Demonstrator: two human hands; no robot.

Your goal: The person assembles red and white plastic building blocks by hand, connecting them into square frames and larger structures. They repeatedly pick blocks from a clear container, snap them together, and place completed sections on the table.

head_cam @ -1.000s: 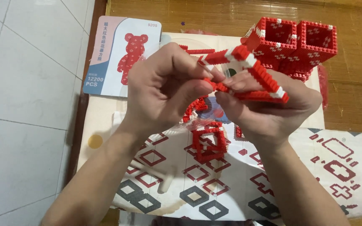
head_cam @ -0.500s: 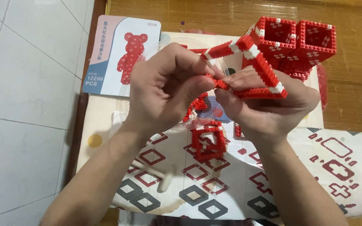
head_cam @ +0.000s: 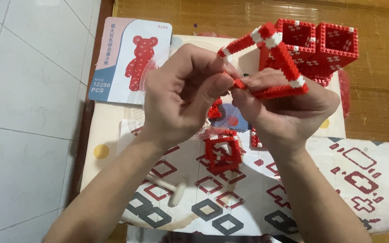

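Tilted up since a second ago, the red-and-white brick frame [head_cam: 271, 63] is pinched at its near corner by fingers of the left hand [head_cam: 181, 99] and right hand [head_cam: 284, 108]; too hard a squeeze could snap its thin joints apart.

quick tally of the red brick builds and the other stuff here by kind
red brick frame held in both hands: 1
tall open red brick boxes: 2
small red brick square frame on the cloth: 1
instruction card with red bear picture: 1
patterned cloth: 1
total: 6
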